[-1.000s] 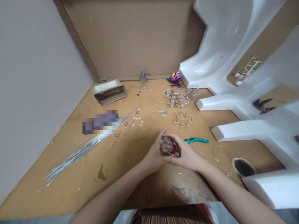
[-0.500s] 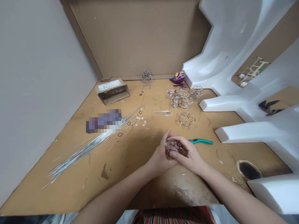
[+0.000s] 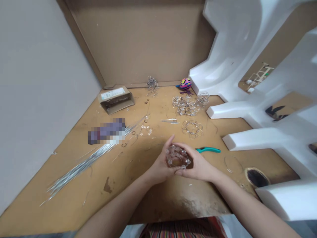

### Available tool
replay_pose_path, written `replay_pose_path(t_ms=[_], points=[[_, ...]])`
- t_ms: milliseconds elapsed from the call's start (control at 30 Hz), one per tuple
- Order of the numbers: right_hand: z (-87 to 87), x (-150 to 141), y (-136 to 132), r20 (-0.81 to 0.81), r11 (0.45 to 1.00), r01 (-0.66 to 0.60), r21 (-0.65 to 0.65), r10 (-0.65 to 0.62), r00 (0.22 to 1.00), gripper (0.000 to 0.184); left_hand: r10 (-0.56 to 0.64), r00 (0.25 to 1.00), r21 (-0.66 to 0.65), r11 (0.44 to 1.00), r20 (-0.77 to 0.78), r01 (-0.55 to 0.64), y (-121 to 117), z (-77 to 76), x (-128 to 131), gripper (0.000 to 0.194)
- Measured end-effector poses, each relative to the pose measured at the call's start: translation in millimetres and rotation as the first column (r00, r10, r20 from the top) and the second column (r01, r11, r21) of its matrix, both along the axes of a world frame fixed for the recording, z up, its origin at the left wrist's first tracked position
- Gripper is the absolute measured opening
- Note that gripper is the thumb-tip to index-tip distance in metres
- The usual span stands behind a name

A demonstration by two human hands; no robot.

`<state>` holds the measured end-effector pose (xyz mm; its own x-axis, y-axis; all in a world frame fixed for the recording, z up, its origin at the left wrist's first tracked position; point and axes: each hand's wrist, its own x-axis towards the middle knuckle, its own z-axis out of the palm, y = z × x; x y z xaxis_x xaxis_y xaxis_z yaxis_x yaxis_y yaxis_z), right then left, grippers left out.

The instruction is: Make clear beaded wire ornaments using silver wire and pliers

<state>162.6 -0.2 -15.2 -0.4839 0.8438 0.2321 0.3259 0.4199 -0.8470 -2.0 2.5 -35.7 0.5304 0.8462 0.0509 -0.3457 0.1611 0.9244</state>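
Below the centre of the frame, the left hand (image 3: 160,167) and the right hand (image 3: 199,165) together grip a beaded wire ring (image 3: 183,152); a teal tool (image 3: 210,150) lies at right.

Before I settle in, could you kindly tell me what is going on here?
A person holds a beaded wire piece between their left hand and right hand, above the table. Teal-handled pliers lie beside the right hand, not held. Another beaded ring lies flat beyond the hands, with more wire pieces behind it. To the left lie a bundle of straight wires and, farther back, a box on its side.
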Motion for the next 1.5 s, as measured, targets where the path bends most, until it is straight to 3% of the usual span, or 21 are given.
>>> replay_pose_path(t_ms=[233,367,433,567,667,767,867,967,1067,1167,1300,1500], points=[[-3.4,-2,1,0.003,0.998,0.054,0.01,-0.055,0.999,0.066,-0.019,0.983,0.133,0.99,-0.184,0.044,4,-0.7,-6,0.118],[-8.0,-3,1,0.039,0.995,0.095,-0.01,-0.094,0.995,0.064,0.06,0.888,0.282,0.956,-0.456,0.08,9,-1.2,-14,0.107],[-8.4,-3,2,0.063,0.994,0.105,0.02,-0.106,0.992,0.064,0.084,0.855,0.307,0.947,-0.512,0.091,11,0.2,-17,0.106],[-1.9,2,2,-0.042,1.0,0.016,-0.017,-0.017,0.999,0.062,-0.019,0.943,0.161,0.984,-0.332,0.076,12,8.3,-20,0.108],[5.1,7,3,-0.168,0.994,-0.044,-0.104,0.026,0.985,0.042,-0.139,0.974,0.052,0.987,-0.179,0.15,12,15.0,-22,0.106],[7.4,7,5,-0.197,0.998,0.008,-0.068,-0.021,0.98,0.025,-0.212,0.964,0.045,0.974,-0.159,0.221,10,16.2,-22,0.105],[4.9,4,7,-0.183,0.996,0.094,0.006,-0.092,0.979,0.016,-0.245,0.94,0.06,0.962,-0.237,0.266,8,11.6,-19,0.103],[1.9,3,9,-0.144,0.985,0.153,0.076,-0.141,0.98,0.016,-0.138,0.916,0.208,0.951,-0.378,0.229,8,5.7,-17,0.099],[0.5,3,10,-0.106,0.977,0.168,0.134,-0.155,0.982,0.014,0.053,0.831,0.399,0.893,-0.554,0.209,12,2.8,-20,0.093],[1.0,4,10,-0.097,0.987,0.152,0.06,-0.145,0.985,0.014,0.172,0.73,0.494,0.833,-0.661,0.251,16,3.5,-23,0.09],[2.6,3,10,-0.129,0.986,0.152,-0.065,-0.16,0.979,0.016,0.204,0.686,0.537,0.783,-0.699,0.315,17,6.4,-21,0.082],[-0.4,3,13,-0.149,0.981,0.16,-0.11,-0.176,0.973,0.016,0.2,0.673,0.537,0.772,-0.713,0.339,17,5.6,-21,0.086]])
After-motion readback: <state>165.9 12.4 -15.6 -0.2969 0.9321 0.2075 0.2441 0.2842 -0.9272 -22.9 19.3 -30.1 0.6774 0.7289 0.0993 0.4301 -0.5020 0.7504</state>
